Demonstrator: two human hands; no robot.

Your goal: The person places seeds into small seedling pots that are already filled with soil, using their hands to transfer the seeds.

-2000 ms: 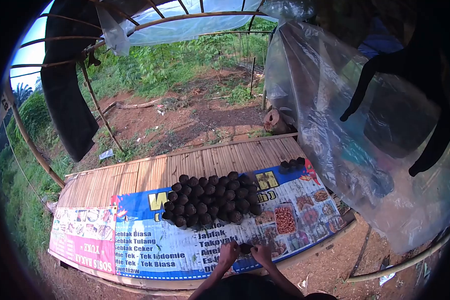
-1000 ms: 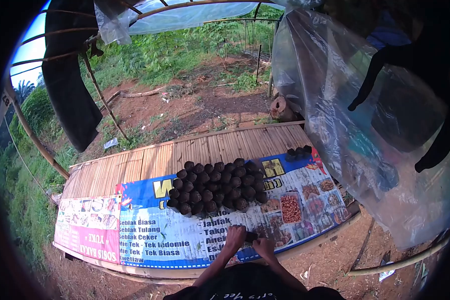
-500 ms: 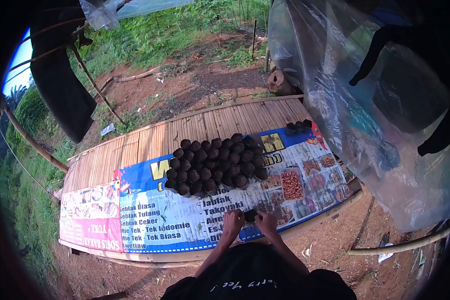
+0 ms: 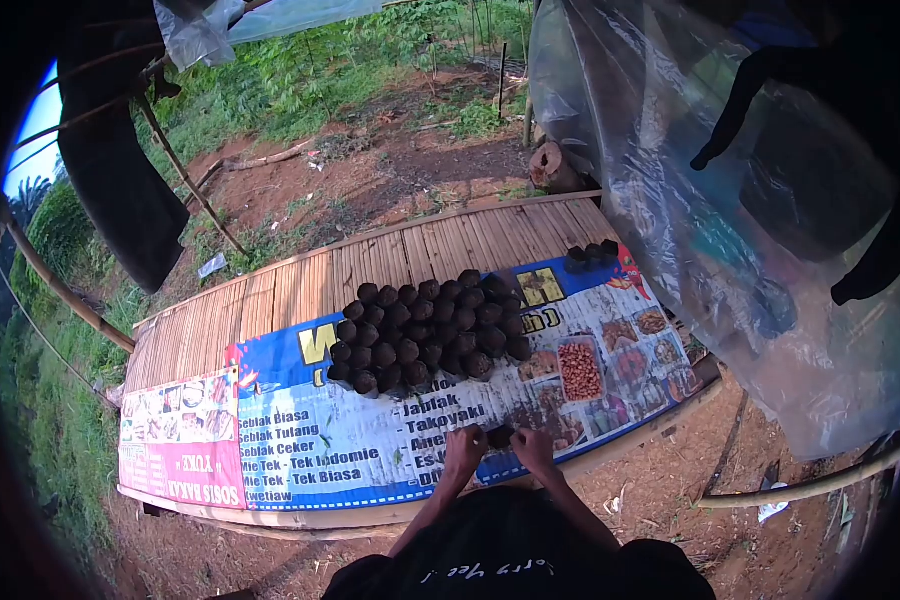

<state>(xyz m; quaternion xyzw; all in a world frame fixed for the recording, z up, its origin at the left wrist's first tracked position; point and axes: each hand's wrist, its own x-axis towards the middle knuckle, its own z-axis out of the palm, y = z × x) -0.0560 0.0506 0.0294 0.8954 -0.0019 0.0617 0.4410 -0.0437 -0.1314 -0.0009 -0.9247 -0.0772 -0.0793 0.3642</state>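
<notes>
My left hand (image 4: 464, 452) and my right hand (image 4: 534, 450) are close together at the near edge of the table. Between them is a small black seedling bag (image 4: 500, 437), with the closed fingers of each hand gripping one side. Its inside is too dark to make out. Just beyond my hands stands a dense cluster of black seedling bags (image 4: 410, 350), dark soil showing at their tops. To the right of this cluster, a clear plastic tub (image 4: 580, 368) holds many reddish-brown seeds.
A printed banner (image 4: 320, 440) covers much of the bamboo-slat table (image 4: 280, 295). Several more black bags (image 4: 592, 256) stand at the far right corner. Clear plastic sheeting (image 4: 660, 200) hangs along the right side, and a bamboo pole (image 4: 810, 485) juts out at the lower right.
The view has shifted very slightly. Both hands stay in the same place with the black bag between them, its visible dark part looking a little smaller.
</notes>
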